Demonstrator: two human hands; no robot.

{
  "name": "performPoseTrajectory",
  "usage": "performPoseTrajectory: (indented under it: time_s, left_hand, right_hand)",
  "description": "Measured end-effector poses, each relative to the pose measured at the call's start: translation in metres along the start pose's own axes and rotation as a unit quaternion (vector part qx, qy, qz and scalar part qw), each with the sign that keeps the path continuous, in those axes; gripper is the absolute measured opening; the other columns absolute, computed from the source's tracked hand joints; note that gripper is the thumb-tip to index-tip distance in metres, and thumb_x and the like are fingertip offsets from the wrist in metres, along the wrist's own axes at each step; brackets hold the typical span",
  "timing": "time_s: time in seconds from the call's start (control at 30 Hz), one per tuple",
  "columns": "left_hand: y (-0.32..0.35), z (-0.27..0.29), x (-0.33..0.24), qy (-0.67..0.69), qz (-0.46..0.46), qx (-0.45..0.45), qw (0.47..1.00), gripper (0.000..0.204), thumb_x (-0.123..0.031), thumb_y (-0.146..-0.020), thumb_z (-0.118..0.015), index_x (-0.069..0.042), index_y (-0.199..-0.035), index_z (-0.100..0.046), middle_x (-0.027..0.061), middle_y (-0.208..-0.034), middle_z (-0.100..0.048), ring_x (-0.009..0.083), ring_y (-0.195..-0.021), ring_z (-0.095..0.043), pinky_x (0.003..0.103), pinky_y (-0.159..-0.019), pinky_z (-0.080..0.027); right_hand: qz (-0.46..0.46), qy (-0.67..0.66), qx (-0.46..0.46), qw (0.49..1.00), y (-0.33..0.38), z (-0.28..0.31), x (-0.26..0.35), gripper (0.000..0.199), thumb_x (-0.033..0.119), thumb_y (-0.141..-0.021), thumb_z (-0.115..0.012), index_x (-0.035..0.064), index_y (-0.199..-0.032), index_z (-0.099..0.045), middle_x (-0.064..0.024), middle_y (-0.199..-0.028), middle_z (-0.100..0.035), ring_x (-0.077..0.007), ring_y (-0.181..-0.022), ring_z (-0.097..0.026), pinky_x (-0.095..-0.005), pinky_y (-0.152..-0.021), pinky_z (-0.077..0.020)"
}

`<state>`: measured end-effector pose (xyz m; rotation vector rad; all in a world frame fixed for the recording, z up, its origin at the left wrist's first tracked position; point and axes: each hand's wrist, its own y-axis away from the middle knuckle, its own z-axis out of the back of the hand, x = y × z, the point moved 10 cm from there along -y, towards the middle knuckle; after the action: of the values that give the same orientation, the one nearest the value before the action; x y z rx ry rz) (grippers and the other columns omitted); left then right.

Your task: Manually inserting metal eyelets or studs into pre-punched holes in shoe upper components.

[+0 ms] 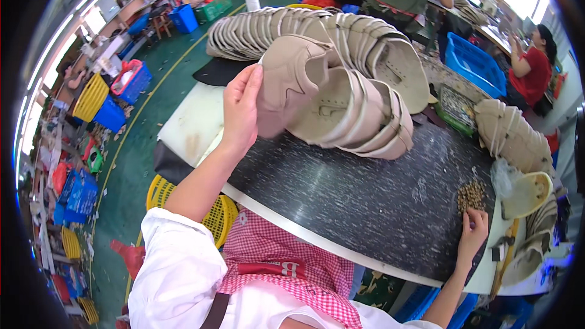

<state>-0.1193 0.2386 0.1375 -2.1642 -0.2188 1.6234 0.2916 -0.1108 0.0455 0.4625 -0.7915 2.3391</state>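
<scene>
My left hand (241,106) grips the edge of a beige shoe upper (285,76), thumb on its outer face, lifted over the table's far left side. Right behind it stand several nested beige uppers (372,119), partly covered by the held one. At the table's right end my right hand (474,234) has its fingertips together at a pile of small brass-coloured pieces (471,197). Whatever lies between those fingertips is too small to make out. Both hands work over a dark speckled tabletop (341,189).
A long row of stacked uppers (268,29) lines the table's far side. To the right are a hammer (503,253), a cream bowl-shaped piece (529,195) and bundled uppers (512,134). A yellow basket (224,219) stands below the left edge. Two people sit at benches beyond.
</scene>
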Motion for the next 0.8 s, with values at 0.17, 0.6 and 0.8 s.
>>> performPoseTrajectory:
  time_s: [0.17, 0.6, 0.8]
  left_hand:
    - [0.048, -0.018, -0.023, 0.243, 0.231, 0.064, 0.940, 0.030, -0.019, -0.093, -0.042, 0.000, -0.114, -0.051, 0.0080, -0.110, -0.058, 0.0153, -0.099, -0.056, 0.030, -0.090, -0.043]
    - [0.193, -0.149, 0.070, 0.335, 0.453, 0.202, 0.801, 0.043, -0.022, -0.087, -0.055, -0.003, -0.123, -0.042, 0.0088, -0.118, -0.053, 0.0183, -0.108, -0.052, 0.034, -0.093, -0.041]
    - [0.200, -0.155, 0.072, 0.283, 0.451, 0.245, 0.811, 0.042, -0.011, -0.080, -0.064, -0.002, -0.117, -0.048, 0.0078, -0.112, -0.056, 0.0163, -0.102, -0.054, 0.032, -0.088, -0.043]
  right_hand:
    - [0.009, 0.008, -0.057, 0.998, 0.004, 0.011, 0.006, 0.014, 0.006, -0.082, -0.060, 0.0009, -0.094, -0.063, -0.0066, -0.082, -0.052, -0.0146, -0.070, -0.050, -0.0257, -0.058, -0.0384]
    - [-0.032, -0.531, 0.172, 0.829, 0.054, -0.070, 0.189, 0.017, -0.014, -0.069, -0.062, -0.0024, -0.081, -0.064, -0.0108, -0.087, -0.062, -0.0152, -0.082, -0.059, -0.0238, -0.072, -0.0471]
    - [-0.077, -0.581, 0.055, 0.809, 0.040, -0.030, 0.148, 0.019, -0.014, -0.070, -0.062, -0.0014, -0.084, -0.063, -0.0126, -0.089, -0.063, -0.0169, -0.083, -0.060, -0.0261, -0.075, -0.0481]
